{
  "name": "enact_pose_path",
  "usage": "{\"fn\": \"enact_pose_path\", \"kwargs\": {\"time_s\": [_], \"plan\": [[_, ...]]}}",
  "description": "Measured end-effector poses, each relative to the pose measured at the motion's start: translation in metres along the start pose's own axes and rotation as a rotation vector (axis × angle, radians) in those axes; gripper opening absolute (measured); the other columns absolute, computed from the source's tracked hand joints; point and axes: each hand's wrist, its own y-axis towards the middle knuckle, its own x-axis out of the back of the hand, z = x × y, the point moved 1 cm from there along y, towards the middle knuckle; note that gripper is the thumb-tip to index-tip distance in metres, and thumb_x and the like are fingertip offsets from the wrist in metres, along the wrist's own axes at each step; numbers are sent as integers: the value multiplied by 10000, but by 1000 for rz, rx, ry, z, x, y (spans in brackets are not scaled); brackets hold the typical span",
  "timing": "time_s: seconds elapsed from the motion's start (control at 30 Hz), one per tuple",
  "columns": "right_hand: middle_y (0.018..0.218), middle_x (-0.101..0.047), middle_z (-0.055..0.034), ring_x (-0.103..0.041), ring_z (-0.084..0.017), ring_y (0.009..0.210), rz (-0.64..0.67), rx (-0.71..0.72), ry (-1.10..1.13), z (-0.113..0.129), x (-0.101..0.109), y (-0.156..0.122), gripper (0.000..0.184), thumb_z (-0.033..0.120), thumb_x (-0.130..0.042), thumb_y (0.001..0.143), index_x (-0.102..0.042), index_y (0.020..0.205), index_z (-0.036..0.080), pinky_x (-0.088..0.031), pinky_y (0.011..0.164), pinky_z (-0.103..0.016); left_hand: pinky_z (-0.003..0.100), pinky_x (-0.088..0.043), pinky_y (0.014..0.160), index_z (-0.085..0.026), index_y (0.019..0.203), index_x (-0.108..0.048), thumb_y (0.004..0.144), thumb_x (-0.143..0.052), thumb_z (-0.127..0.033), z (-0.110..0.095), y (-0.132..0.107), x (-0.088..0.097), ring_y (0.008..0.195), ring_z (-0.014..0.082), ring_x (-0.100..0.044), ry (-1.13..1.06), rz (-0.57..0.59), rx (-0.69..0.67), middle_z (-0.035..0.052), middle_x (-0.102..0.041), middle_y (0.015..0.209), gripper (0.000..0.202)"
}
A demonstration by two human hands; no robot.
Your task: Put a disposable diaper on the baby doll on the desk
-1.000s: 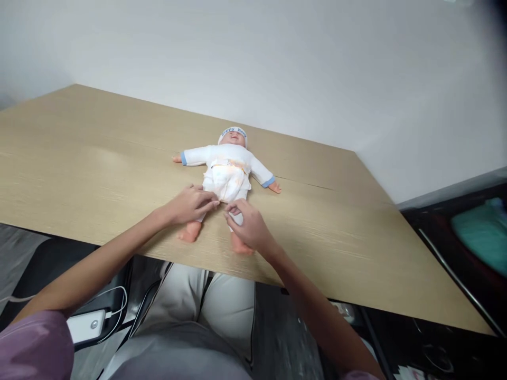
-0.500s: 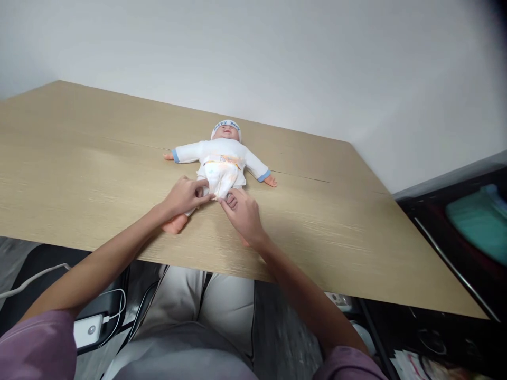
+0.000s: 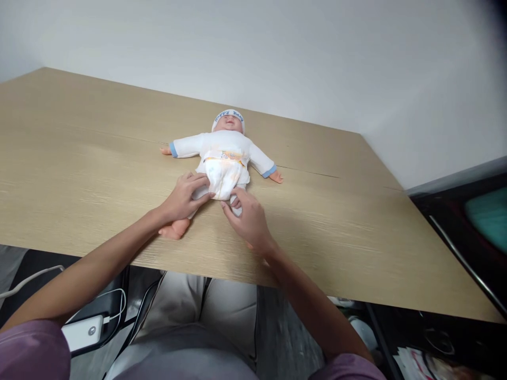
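Note:
A baby doll (image 3: 225,140) in a white top with blue cuffs and a lettered headband lies on its back on the table, head away from me. A white diaper (image 3: 224,177) with an orange printed band covers its hips. My left hand (image 3: 188,196) has its fingers bent at the diaper's leg edge, thumb reaching to the crotch. On the other side, my right hand (image 3: 250,215) curls its thumb and fingers at the opposite leg edge, around the doll's upper leg. The hands partly hide both legs; one foot (image 3: 175,230) shows below my left wrist.
The wooden table (image 3: 99,174) has a seam across it and meets a pale wall behind. A white power bank (image 3: 82,332) with a cable lies on a black chair at the lower left. Dark furniture (image 3: 455,227) stands along the right edge.
The view has shifted slightly. My right thumb and forefinger have spread a little apart at the diaper's leg edge. My left hand stays at the other edge.

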Motion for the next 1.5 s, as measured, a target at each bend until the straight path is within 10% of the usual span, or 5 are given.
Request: {"fn": "enact_pose_path", "kwargs": {"time_s": [0.13, 0.4, 0.8, 1.0, 1.5], "plan": [[862, -699, -20, -681, -270, 835, 2, -72, -11, -5, -3, 0, 231, 430, -756, 985, -631, 1095, 271, -518, 813, -400, 462, -466, 977, -244, 991, -641, 1045, -713, -494, 0, 1, 0, 999, 289, -583, -55, -16, 79, 49, -677, 975, 265], [1079, -838, -51, -664, -222, 764, -178, -211, 208, -4, 5, 3, 406, 515, -816, 940, -580, 1168, 276, -551, 787, -392, 363, -535, 901, -277, 1086, -436, 791, -971, -464, 17, 1, -18, 1011, 204, -657, -581, -251, 327, 21, -647, 1119, 639], [1027, -867, -61, -703, -307, 946, -66, -136, 32, -4, 9, 5, 226, 501, -792, 1022, -777, 987, 278, -528, 946, -466, 415, -579, 875, -216, 1080, -834, 935, -878, -615, 9, 1, -3, 1007, 305, -748, -407, -12, 306, 64, -842, 1074, 427], [987, -791, -43, -672, -291, 991, -40, -167, 89, -9, 5, 9, 290, 521, -745, 1027, -682, 899, 269, -517, 939, -427, 449, -603, 1016, -207, 1311, -823, 917, -913, -602, 15, 5, -7, 1236, 336, -760, -673, 18, 396, 132, -831, 1369, 565], [1214, -687, -135, -636, -362, 1209, -241, -135, -43, -6, 8, -1, 165, 419, -801, 1014, -826, 1045, 259, -510, 1158, -585, 379, -577, 837, -205, 1069, -783, 870, -929, -633, 12, 1, -4, 965, 240, -750, -859, -41, 473, 84, -828, 1111, 495]]}}
